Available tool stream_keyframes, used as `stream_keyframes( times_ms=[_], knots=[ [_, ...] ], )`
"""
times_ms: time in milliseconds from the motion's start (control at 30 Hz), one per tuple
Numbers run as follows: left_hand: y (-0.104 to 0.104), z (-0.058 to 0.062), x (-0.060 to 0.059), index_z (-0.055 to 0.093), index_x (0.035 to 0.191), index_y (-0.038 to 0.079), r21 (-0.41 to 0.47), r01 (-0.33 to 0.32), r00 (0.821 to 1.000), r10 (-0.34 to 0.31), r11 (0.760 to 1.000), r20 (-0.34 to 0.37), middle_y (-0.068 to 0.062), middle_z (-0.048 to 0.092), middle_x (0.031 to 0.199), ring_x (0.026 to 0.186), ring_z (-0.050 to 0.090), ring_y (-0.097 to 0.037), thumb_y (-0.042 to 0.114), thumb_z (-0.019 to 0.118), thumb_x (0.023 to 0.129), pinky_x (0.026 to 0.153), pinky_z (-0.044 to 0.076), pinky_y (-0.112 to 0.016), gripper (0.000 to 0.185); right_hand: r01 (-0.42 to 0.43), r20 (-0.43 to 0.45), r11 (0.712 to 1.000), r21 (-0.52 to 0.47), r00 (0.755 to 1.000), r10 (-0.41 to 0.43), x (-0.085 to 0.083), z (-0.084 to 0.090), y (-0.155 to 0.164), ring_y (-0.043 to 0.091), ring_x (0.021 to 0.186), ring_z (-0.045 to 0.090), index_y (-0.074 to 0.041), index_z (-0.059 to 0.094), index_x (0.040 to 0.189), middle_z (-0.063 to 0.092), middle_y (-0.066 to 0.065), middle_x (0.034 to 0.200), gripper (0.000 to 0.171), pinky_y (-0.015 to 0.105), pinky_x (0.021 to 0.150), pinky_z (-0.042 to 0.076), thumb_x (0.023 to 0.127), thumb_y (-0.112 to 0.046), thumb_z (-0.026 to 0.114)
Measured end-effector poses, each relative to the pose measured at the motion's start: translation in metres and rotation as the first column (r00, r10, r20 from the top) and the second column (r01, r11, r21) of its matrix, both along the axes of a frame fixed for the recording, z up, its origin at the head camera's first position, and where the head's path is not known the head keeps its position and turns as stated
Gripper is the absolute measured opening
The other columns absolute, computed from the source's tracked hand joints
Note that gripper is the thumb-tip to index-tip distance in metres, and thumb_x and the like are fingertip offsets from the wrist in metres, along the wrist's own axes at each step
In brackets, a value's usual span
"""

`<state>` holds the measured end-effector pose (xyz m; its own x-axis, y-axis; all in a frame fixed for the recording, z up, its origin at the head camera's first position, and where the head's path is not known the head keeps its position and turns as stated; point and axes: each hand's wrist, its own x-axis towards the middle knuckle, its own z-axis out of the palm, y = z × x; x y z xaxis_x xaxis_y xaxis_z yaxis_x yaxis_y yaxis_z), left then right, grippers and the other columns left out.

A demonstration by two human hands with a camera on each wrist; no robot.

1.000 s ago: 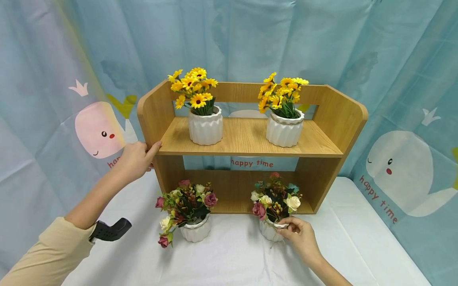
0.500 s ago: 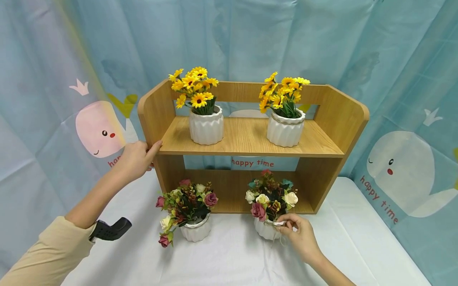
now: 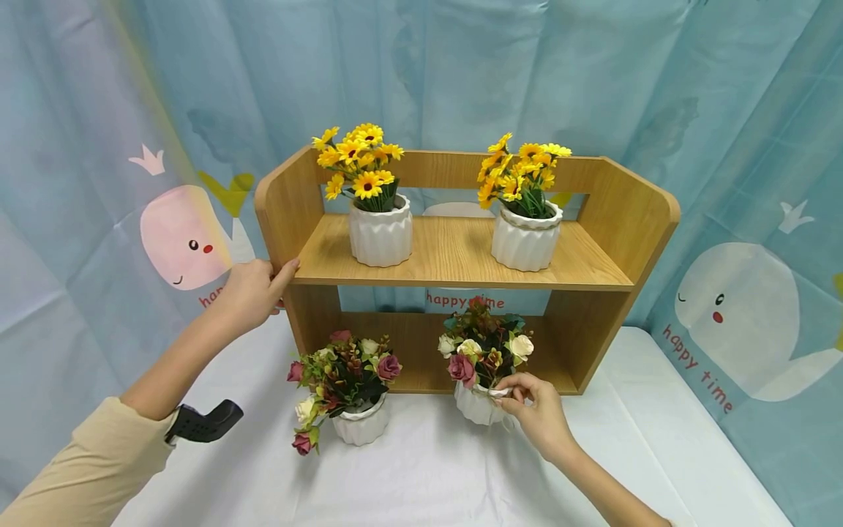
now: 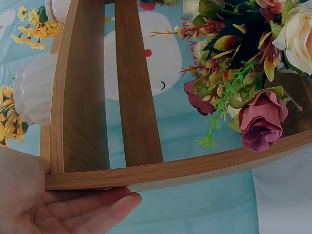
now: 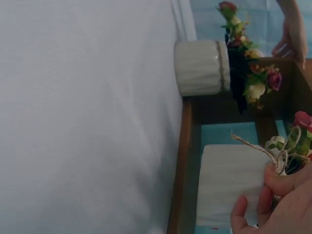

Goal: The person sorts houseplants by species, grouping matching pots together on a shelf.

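My left hand grips the left side panel of the two-tier wooden shelf, thumb at the front of the upper board. In the left wrist view its fingers lie along the panel's outer face. My right hand pinches the rim of a white fluted pot with artificial roses. That pot hangs off the cloth, slightly tilted, before the lower tier. Twine is tied round its neck, by my thumb in the right wrist view. A second rose pot stands on the cloth at the shelf's front left.
Two white pots with yellow daisy-like flowers, one left and one right, stand on the upper tier. White cloth covers the table. A blue printed curtain hangs behind. A black device is strapped at my left wrist.
My right hand has carried the rose pot leftward and up, toward the lower tier. My left hand stays on the side panel. The other pots have not moved.
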<state>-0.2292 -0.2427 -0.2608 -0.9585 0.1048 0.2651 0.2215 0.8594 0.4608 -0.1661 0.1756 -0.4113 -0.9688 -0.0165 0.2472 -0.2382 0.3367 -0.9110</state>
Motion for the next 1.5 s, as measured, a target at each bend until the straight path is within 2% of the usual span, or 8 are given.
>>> stream_keyframes(
  times_ms=[333,600,767,1067,1300,1500],
  knots=[
    [0.001,-0.001,0.0,0.059,0.07,-0.004,-0.006,-0.001,1.0,0.001,1.0,-0.009,-0.014,0.066,0.061,0.055,0.069,-0.027,0.035,0.04,0.115,0.051,0.046,-0.033,0.062,-0.028,0.024,1.0,-0.002,0.999,0.028,-0.017,0.013,-0.022,0.01,0.07,0.041,0.003,0.074,0.092,0.041,0.001,0.072,0.015,0.02,0.062,0.041,0.086,0.016,0.072],
    [0.0,-0.002,0.0,0.055,0.066,0.0,-0.013,0.0,1.0,0.0,1.0,-0.011,-0.009,0.059,0.055,0.052,0.066,-0.023,0.035,0.039,0.115,0.051,0.045,-0.033,0.062,-0.047,0.009,0.999,-0.014,0.999,0.048,-0.036,0.016,-0.04,0.009,0.066,0.038,0.004,0.074,0.092,0.039,0.0,0.07,0.014,0.021,0.057,0.034,0.086,0.017,0.07],
    [0.001,-0.001,0.0,0.055,0.068,-0.001,-0.012,0.001,1.0,-0.001,1.0,-0.002,-0.008,0.057,0.055,0.053,0.068,-0.024,0.035,0.039,0.116,0.051,0.046,-0.032,0.062,-0.06,0.001,0.998,-0.012,0.998,0.06,-0.047,0.014,-0.049,0.007,0.063,0.036,0.006,0.073,0.092,0.039,-0.001,0.068,0.012,0.02,0.054,0.034,0.087,0.016,0.07],
    [0.001,0.0,-0.001,0.061,0.077,-0.007,0.003,0.009,1.0,-0.009,1.0,0.019,-0.017,0.066,0.065,0.055,0.07,-0.024,0.035,0.037,0.116,0.051,0.05,-0.031,0.062,-0.052,0.017,0.999,-0.015,0.998,0.052,-0.062,0.006,-0.063,0.006,0.06,0.035,0.006,0.074,0.092,0.039,-0.002,0.067,0.011,0.021,0.054,0.033,0.087,0.015,0.071],
    [0.002,0.0,0.001,0.059,0.074,-0.005,0.001,-0.002,1.0,0.002,1.0,0.015,-0.012,0.061,0.059,0.053,0.068,-0.023,0.035,0.038,0.116,0.051,0.048,-0.032,0.061,-0.073,-0.041,0.997,0.016,0.996,0.074,-0.073,-0.002,-0.074,0.004,0.056,0.033,0.005,0.074,0.091,0.039,-0.003,0.064,0.01,0.021,0.055,0.03,0.086,0.014,0.073],
    [0.001,0.0,0.002,0.056,0.07,-0.001,-0.009,0.0,1.0,0.0,1.0,0.006,-0.008,0.057,0.055,0.053,0.068,-0.023,0.035,0.038,0.116,0.051,0.047,-0.032,0.061,-0.082,-0.053,0.996,0.021,0.995,0.083,-0.079,-0.006,-0.086,0.001,0.054,0.031,0.006,0.074,0.091,0.036,-0.003,0.063,0.008,0.022,0.055,0.031,0.086,0.013,0.074]
  ],
)
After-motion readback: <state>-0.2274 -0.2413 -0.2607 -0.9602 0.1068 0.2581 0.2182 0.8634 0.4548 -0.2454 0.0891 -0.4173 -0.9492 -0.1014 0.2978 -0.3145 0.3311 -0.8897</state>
